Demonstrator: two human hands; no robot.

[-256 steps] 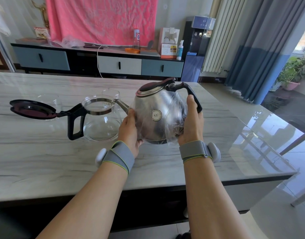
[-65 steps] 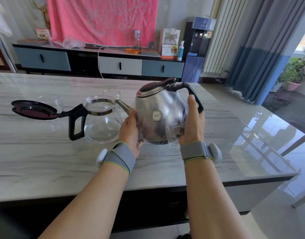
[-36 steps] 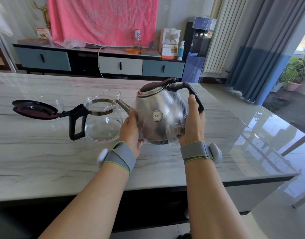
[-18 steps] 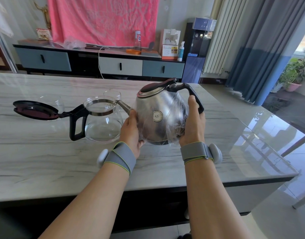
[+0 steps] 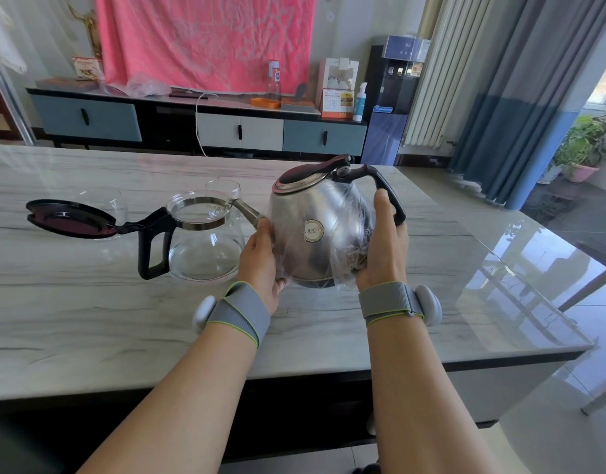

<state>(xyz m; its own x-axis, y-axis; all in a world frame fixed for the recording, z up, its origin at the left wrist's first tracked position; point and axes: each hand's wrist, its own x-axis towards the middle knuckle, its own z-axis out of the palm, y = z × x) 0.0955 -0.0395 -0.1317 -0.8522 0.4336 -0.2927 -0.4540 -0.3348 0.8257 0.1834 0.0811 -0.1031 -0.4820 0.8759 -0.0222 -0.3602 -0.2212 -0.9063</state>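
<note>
A steel kettle (image 5: 315, 224) wrapped in clear plastic film, with a dark lid and black handle, is tilted to the left just above the marble table (image 5: 89, 319). Its spout reaches over the rim of a glass pot (image 5: 205, 241). My left hand (image 5: 260, 261) grips the kettle's left side near the spout. My right hand (image 5: 383, 244) grips its right side below the handle. The glass pot stands on the table with its black hinged lid (image 5: 69, 218) flipped open to the left and its black handle facing me.
Two clear glasses stand behind the pot, one (image 5: 224, 188) near its rim and another (image 5: 105, 203) behind the lid. The table's right edge (image 5: 500, 254) borders a shiny floor. A low cabinet (image 5: 199, 124) and water dispenser (image 5: 394, 107) line the far wall.
Nothing has visibly moved; both hands keep the kettle tilted over the glass pot.
</note>
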